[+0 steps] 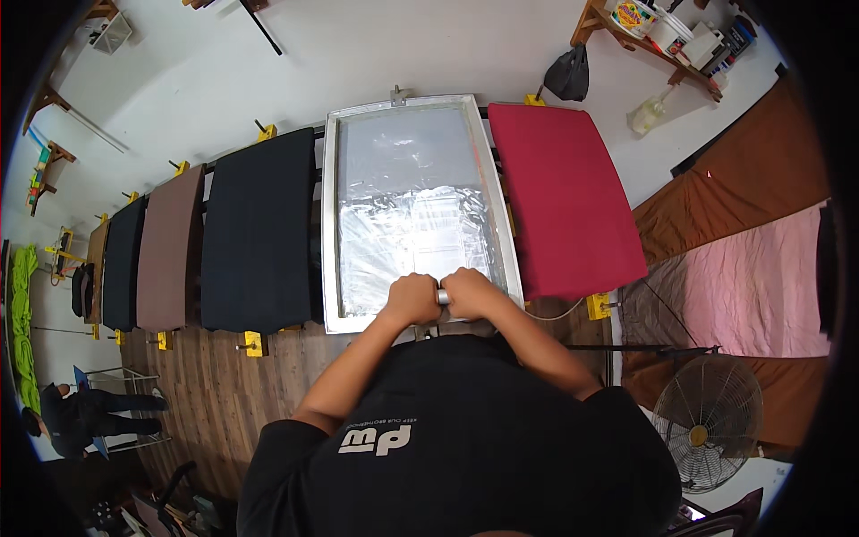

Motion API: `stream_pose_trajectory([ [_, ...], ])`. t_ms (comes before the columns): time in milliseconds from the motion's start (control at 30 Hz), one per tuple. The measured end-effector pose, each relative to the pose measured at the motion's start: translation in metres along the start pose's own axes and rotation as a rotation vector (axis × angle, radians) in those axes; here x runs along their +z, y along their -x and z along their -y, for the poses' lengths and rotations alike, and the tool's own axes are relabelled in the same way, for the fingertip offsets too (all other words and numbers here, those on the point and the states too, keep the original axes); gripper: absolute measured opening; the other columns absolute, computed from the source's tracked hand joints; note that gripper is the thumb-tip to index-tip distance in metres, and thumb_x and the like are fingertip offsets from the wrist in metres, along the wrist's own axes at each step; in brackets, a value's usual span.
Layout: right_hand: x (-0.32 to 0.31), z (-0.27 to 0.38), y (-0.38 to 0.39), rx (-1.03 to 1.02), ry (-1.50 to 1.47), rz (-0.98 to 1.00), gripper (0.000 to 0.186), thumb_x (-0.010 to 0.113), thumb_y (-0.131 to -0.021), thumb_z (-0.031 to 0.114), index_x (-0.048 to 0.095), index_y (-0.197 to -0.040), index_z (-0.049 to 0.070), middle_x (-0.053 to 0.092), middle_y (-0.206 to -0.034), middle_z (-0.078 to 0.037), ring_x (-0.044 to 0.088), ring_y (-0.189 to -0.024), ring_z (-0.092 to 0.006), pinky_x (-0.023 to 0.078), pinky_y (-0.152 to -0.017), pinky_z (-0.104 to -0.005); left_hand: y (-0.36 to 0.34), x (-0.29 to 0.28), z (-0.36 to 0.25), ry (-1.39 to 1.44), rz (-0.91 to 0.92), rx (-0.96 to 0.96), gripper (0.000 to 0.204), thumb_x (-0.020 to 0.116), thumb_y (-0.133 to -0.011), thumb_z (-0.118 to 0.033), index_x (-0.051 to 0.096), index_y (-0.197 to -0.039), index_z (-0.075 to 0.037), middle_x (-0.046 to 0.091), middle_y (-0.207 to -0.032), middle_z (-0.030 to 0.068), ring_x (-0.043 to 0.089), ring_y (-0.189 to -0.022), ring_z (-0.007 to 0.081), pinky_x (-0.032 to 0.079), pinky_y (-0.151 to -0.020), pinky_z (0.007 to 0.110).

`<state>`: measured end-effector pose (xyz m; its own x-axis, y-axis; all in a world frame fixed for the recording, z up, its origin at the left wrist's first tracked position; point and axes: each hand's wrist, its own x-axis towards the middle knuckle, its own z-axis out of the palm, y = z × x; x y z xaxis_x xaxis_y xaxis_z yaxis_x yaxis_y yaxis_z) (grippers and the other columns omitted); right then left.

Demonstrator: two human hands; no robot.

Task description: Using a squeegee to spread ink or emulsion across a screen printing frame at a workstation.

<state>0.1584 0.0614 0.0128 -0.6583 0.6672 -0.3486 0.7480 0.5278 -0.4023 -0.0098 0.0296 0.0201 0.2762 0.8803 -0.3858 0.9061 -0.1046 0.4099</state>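
Both of my hands are closed side by side over the near end of a silver-framed printing screen (331, 215). My left hand (414, 299) and my right hand (471, 293) grip a short silver handle (442, 296), which shows only in the gap between them. Whatever is attached to it lies hidden under my fists. Inside the frame, the far part of the mesh (407, 148) is grey, while a glossy, whitish, streaked layer (416, 228) covers the near part. A clamp (398, 95) stands at the frame's far edge.
A red cloth-covered board (568, 197) stands right of the screen; a black board (259, 233) and a mauve one (170, 242) extend left. Yellow brackets (254, 344) jut below. A fan (702, 430) stands at lower right. Another person (89, 416) is at far left.
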Motion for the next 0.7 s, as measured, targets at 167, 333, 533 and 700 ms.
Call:
stream_pose_trajectory([
  [167,-0.032,-0.02,-0.031,-0.03,-0.053,0.046,0.019,0.07,-0.066,0.012,0.075,-0.081,0.002,0.072,-0.085,-0.024,0.071,-0.086,-0.0401,0.058,-0.079,-0.0476,-0.033,-0.032,0.011,0.059,0.058,-0.035,0.04,0.08,-0.069,-0.045,0.077,-0.085,-0.008,0.074,-0.09,0.0206,0.072,-0.087,0.0387,0.059,-0.079,0.046],
  [333,-0.026,-0.021,-0.044,0.013,-0.034,-0.23,0.018,0.07,-0.068,0.013,0.072,-0.083,0.003,0.071,-0.086,-0.022,0.07,-0.084,-0.0411,0.056,-0.077,-0.0495,-0.056,-0.004,0.025,-0.068,-0.363,0.095,0.024,0.073,-0.073,-0.026,0.075,-0.089,-0.007,0.071,-0.093,0.0172,0.071,-0.083,0.0364,0.058,-0.076,0.047],
  [533,0.023,0.006,0.011,-0.001,-0.016,-0.25,0.023,0.072,-0.069,0.015,0.067,-0.087,0.001,0.069,-0.087,-0.022,0.068,-0.085,-0.0404,0.056,-0.078,-0.0492,0.01,0.026,0.005,0.05,-0.331,0.137,0.021,0.071,-0.069,-0.017,0.074,-0.086,-0.006,0.067,-0.085,0.0177,0.069,-0.078,0.0377,0.057,-0.072,0.047],
  [700,-0.014,0.003,0.001,-0.033,-0.049,0.022,0.022,0.068,-0.065,0.012,0.072,-0.083,0.001,0.07,-0.082,-0.024,0.069,-0.082,-0.0427,0.056,-0.075,-0.05,0.008,-0.011,-0.001,0.059,-0.008,-0.02,0.023,0.071,-0.073,-0.026,0.078,-0.09,-0.012,0.074,-0.085,0.0198,0.072,-0.083,0.0388,0.059,-0.077,0.047],
])
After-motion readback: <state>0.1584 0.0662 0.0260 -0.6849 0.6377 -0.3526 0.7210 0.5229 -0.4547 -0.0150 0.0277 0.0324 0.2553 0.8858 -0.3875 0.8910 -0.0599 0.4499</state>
